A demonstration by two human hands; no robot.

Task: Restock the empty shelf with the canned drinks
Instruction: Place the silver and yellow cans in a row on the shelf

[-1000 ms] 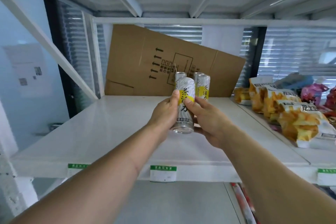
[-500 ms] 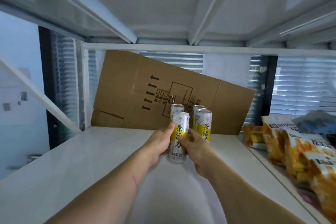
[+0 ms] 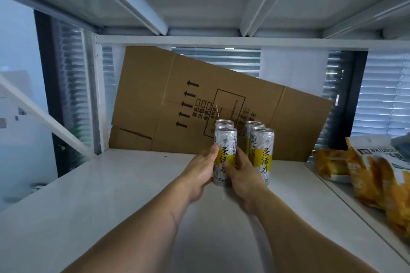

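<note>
Both hands are wrapped round one can (image 3: pixel 225 157): left hand (image 3: pixel 199 169) curled on its left side, right hand (image 3: pixel 241 173) on its right. It should be lowered upright and squared with its neighbours. Three more cans (image 3: pixel 261 153) are stood just beside it, on the white shelf (image 3: pixel 111 184), before a cardboard sheet (image 3: pixel 155 95).

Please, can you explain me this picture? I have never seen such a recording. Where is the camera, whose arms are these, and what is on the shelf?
No machine here: a person wears one camera on the head, looking forward and down, so the arms are their own. The left hand and right hand together grip one upright can on a white shelf. Three more cans stand there: one behind it, two to its right. Flattened cardboard leans at the back. Snack bags lie on the right.
</note>
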